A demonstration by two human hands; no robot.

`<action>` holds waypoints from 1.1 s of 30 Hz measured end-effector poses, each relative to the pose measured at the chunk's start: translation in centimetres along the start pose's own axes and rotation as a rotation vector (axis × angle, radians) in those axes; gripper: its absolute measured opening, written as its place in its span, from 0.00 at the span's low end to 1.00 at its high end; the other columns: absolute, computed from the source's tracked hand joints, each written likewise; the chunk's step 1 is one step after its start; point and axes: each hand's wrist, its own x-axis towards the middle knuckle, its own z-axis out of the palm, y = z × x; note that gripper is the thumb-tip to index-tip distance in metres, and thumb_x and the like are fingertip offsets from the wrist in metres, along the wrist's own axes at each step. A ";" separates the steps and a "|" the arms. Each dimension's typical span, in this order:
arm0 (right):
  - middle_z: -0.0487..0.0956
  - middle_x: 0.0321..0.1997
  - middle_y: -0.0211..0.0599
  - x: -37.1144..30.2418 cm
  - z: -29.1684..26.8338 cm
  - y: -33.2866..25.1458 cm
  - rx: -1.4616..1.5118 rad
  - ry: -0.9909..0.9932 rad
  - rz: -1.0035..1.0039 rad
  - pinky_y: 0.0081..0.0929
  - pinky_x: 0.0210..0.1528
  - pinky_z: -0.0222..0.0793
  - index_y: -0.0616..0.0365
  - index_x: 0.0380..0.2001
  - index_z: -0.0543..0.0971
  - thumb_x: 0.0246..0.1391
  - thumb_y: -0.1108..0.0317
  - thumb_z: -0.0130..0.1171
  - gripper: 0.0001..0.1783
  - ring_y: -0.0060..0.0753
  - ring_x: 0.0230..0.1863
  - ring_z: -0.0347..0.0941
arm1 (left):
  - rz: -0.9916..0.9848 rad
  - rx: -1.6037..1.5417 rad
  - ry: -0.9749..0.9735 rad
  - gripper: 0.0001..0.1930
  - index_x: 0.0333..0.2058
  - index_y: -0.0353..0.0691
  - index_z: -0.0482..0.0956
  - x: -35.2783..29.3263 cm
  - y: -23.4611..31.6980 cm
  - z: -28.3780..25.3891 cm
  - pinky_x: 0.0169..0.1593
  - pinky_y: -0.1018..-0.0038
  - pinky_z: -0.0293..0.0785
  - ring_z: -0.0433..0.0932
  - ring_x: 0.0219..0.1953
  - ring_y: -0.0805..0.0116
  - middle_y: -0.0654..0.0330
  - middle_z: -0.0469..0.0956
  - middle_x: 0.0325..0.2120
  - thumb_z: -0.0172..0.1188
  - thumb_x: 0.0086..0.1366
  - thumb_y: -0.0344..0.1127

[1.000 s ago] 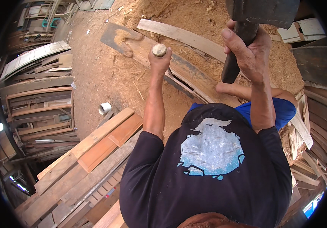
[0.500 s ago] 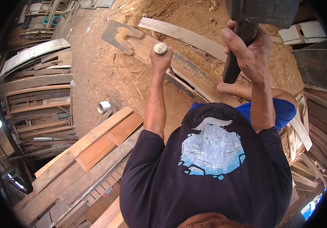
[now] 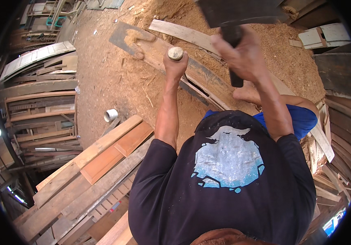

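My left hand (image 3: 175, 68) is wrapped round the upright handle of a chisel (image 3: 175, 53), whose round pale butt end shows above the fist. Its blade is mostly hidden below the hand. Under it lies a long wooden board (image 3: 209, 75), dusted with sawdust and with a dark slot along its near edge. Raised above the board's right part, my right hand (image 3: 247, 55) grips the black handle of a mallet (image 3: 240, 13). The mallet's big dark head is cut off by the top of the picture, and the hand is slightly blurred. My bare foot (image 3: 247, 93) rests by the board's near end.
A pale plank (image 3: 187, 34) lies just beyond the board, on sawdust-covered ground (image 3: 118, 69). Stacked boards (image 3: 98, 163) stand at the lower left, near a white cup (image 3: 111, 115). More timber (image 3: 42, 104) is piled along the left, and planks (image 3: 345, 122) line the right.
My right hand has swung the mallet to the left, closer to the chisel. My left hand and the chisel have shifted slightly right; the board lies as before.
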 end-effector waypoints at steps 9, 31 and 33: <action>0.81 0.29 0.52 -0.4 3.3 7.3 -0.569 -0.407 0.196 0.39 0.41 0.74 0.66 0.46 0.78 0.50 0.61 0.63 0.23 0.43 0.32 0.78 | 0.109 0.062 0.022 0.13 0.40 0.34 0.79 -2.3 2.1 0.9 0.39 0.74 0.77 0.80 0.34 0.75 0.60 0.83 0.31 0.68 0.56 0.28; 0.80 0.28 0.50 1.7 1.2 7.2 -0.728 -0.454 0.244 0.44 0.39 0.75 0.62 0.47 0.78 0.50 0.64 0.64 0.21 0.50 0.31 0.80 | 0.021 0.181 -0.059 0.10 0.35 0.35 0.80 -1.3 1.9 2.4 0.36 0.72 0.77 0.81 0.30 0.72 0.60 0.82 0.27 0.69 0.54 0.29; 0.81 0.27 0.51 1.8 0.7 4.6 -0.551 -0.334 0.202 0.44 0.38 0.75 0.63 0.45 0.78 0.50 0.61 0.65 0.21 0.51 0.32 0.81 | 0.023 0.156 -0.034 0.09 0.34 0.36 0.79 -2.1 2.0 1.2 0.35 0.73 0.77 0.80 0.29 0.73 0.61 0.81 0.26 0.69 0.55 0.29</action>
